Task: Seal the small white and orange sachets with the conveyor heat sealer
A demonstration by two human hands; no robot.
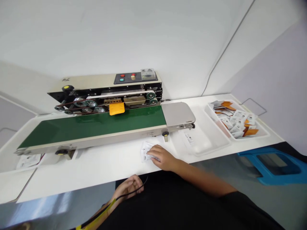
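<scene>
My right hand (164, 158) is closed over small white printed sachets (145, 148) near the table's front edge; its fingers hide part of them, and how many there are I cannot tell. Below the edge, in front of my dark clothing, my left hand (130, 186) has its fingers curled in, with no object visible in them. A thin black cable (127, 194) crosses that hand and wrist. Behind the hands stands a band sealing machine (96, 83) with a green conveyor belt (100, 124). An orange sachet (117, 109) hangs from its rollers over the belt.
To the right, a white bin (262, 131) holds many white and orange sachets. Beside it a translucent lid (206, 143) lies with one sachet (189, 138) at it. More sachets (28, 161) lie under the belt's left end. A blue stool (261, 177) stands at lower right.
</scene>
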